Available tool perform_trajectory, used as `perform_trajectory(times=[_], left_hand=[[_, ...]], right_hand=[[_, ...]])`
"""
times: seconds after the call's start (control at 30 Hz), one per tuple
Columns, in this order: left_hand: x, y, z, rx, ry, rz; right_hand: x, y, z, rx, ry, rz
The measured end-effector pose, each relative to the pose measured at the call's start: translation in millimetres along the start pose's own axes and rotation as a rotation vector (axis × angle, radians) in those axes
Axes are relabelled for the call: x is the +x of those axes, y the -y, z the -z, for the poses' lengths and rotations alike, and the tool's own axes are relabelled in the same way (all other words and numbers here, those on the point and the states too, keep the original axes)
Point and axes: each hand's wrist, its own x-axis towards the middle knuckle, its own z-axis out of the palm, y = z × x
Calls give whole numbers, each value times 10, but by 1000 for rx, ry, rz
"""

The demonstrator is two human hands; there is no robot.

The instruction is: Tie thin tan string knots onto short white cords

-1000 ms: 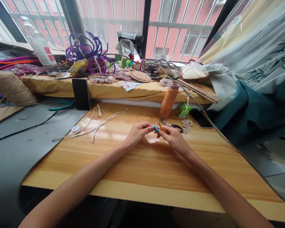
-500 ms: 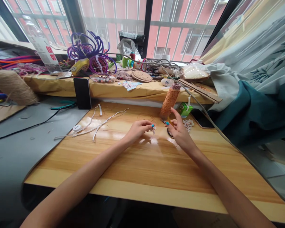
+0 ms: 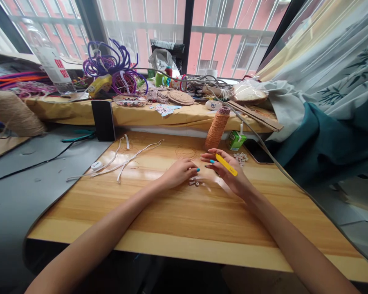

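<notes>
Near the middle of the wooden table (image 3: 159, 216), my left hand (image 3: 180, 173) rests with its fingers curled together; anything between the fingertips is too small to make out. Just in front of those fingertips a small white bead (image 3: 197, 184) and a little strip lie on the wood. A slim yellow tool (image 3: 226, 164) is in my right hand (image 3: 230, 175), lying slanted across the fingers; its tip is hidden. Beyond the right hand stands a cone of orange cord (image 3: 217, 128). White beads (image 3: 241, 158) lie in a pile to its right.
White cords (image 3: 129, 161) and a white round case (image 3: 96, 165) lie at the left. A black phone (image 3: 103, 121) stands behind them. At the right are a green carton (image 3: 236, 140), a dark phone (image 3: 258, 151) and a long cable. Craft materials crowd the yellow-covered ledge (image 3: 135, 116).
The small bead piece has gone from my left fingertips to the table. My right hand has turned, and the yellow tool now shows plainly in it. The view has shifted slightly.
</notes>
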Motion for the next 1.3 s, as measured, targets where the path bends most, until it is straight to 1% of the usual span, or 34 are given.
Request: perform_trajectory(times=[0.07,0.1,0.17,0.2,0.27,0.33,0.37,0.5,0.63,0.9,1.03,1.3], left_hand=[[-6,-6,30,62,-12,-22],[-12,-12,50,86,8,-43],[-29,-24,89,114,91,-91],[-38,-29,103,118,135,-107],[-55,-35,116,121,198,-120],[-62,-33,108,121,230,-123],[-62,-29,100,125,237,-127],[-40,-5,75,158,211,-158],[-24,17,84,174,173,-179],[-41,80,67,197,120,-245],[-48,88,65,187,117,-272],[-58,58,78,198,115,-271]], right_hand=[[-3,-45,-33,63,2,-70],[-2,-60,-46,78,-2,-112],[6,-74,-55,55,-14,-167],[11,-73,-50,17,-33,-166],[16,-62,-28,-82,-84,-111],[10,-51,-4,-177,-114,-50],[2,-48,3,-213,-107,-36],[-44,-75,-5,-319,-15,-70],[-58,-135,-24,-419,41,-69],[-45,-163,-10,-401,-9,-31],[-50,-157,-17,-420,32,-36],[-59,-178,-33,-458,53,-35]])
